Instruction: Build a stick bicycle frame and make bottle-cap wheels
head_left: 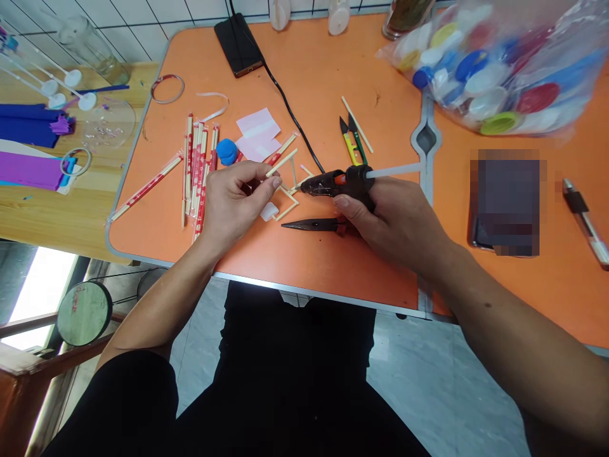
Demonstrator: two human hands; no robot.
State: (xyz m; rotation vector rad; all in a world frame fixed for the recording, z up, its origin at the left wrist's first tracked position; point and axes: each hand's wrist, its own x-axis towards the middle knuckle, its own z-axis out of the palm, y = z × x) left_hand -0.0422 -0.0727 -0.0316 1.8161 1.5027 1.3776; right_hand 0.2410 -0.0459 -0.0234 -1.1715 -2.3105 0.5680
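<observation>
My left hand pinches a short piece of chopstick between thumb and fingertips. Wrapped round a black hot glue gun, my right hand points its nozzle leftward at small joined stick pieces just below the pinched piece. A whitish glue stick protrudes from the gun's rear. Needle-nose pliers lie under the gun, their handles partly hidden by my right hand. Beside my left hand are paper-wrapped chopsticks, a blue lump and pink paper pieces.
Snips and a loose stick lie beyond the gun. A black cord crosses the orange table past a black phone-like slab. At right are a bag of bottle caps, a blurred-out device and a pen.
</observation>
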